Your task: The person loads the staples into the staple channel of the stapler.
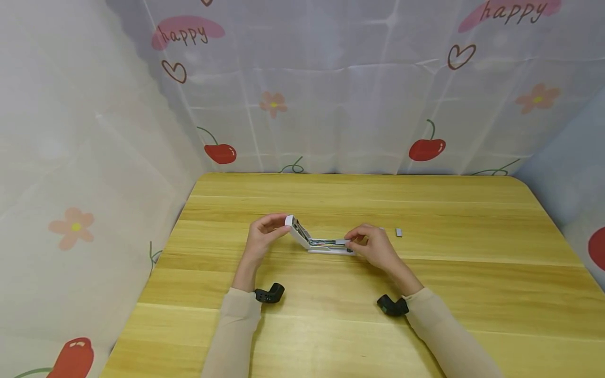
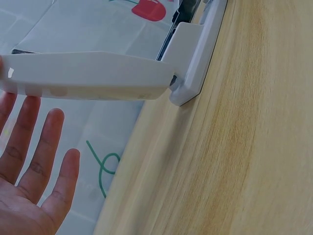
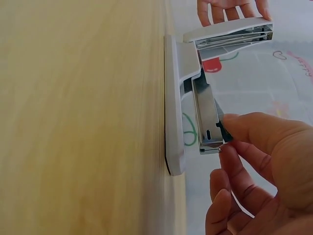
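Note:
A white stapler (image 1: pixel 331 251) stands on the table with its top cover (image 2: pixel 98 76) swung up and back, baring the metal magazine (image 3: pixel 207 110). My left hand (image 1: pixel 262 236) holds the free end of that cover between thumb and fingertips; its other fingers (image 2: pixel 44 152) are spread below. At the magazine's front end, my right hand (image 1: pixel 374 245) pinches a small grey strip of staples (image 1: pixel 341 242) between thumb and index finger. In the right wrist view the strip (image 3: pixel 225 131) looks dark and lies against the magazine's side, largely covered by the thumb.
A small grey block (image 1: pixel 399 232) lies on the wooden table (image 1: pixel 331 325) to the right of my right hand. Another pale piece (image 1: pixel 382 228) shows just behind that hand. A patterned curtain (image 1: pixel 331 105) hangs along the table's back edge.

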Motion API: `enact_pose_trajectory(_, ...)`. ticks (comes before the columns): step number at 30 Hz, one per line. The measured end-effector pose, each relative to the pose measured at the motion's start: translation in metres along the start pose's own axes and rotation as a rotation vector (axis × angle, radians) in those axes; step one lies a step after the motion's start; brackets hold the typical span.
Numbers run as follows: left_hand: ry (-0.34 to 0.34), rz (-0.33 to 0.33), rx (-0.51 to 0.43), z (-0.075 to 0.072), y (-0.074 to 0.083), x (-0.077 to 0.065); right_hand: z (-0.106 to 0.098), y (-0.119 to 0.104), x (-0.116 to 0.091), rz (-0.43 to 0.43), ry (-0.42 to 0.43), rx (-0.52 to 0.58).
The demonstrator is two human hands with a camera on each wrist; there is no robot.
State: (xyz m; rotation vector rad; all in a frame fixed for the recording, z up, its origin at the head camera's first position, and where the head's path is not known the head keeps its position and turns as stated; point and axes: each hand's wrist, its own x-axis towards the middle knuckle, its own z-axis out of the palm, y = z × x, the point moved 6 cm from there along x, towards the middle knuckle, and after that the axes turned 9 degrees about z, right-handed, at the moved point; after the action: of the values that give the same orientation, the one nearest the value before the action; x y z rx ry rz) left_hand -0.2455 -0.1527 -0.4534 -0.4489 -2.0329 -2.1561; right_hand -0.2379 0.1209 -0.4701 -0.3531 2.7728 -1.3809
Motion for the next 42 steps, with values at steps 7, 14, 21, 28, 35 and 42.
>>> enact_pose_trajectory(7, -0.004, -0.007, 0.005, 0.001, 0.000, -0.001, -0.001, 0.000, -0.002, 0.006, -0.002, 0.006)
enact_pose_trajectory(14, -0.001, -0.008, 0.009, 0.001, 0.002, -0.001, -0.002, 0.001, -0.002, -0.002, -0.002, 0.016)
enact_pose_trajectory(21, 0.003, 0.003, 0.002, 0.000, 0.001, 0.000, -0.003, -0.001, -0.002, -0.026, 0.000, 0.001)
enact_pose_trajectory(28, 0.003, 0.008, 0.000, 0.000, 0.001, 0.001, -0.002, -0.003, -0.001, -0.042, -0.001, -0.012)
enact_pose_trajectory(35, 0.008, -0.009, 0.009, 0.000, 0.001, 0.001, 0.002, -0.006, 0.001, -0.040, -0.005, -0.022)
enact_pose_trajectory(42, 0.009, -0.015, 0.003, 0.001, 0.000, 0.000, 0.006, -0.010, 0.003, -0.051, -0.012, -0.035)
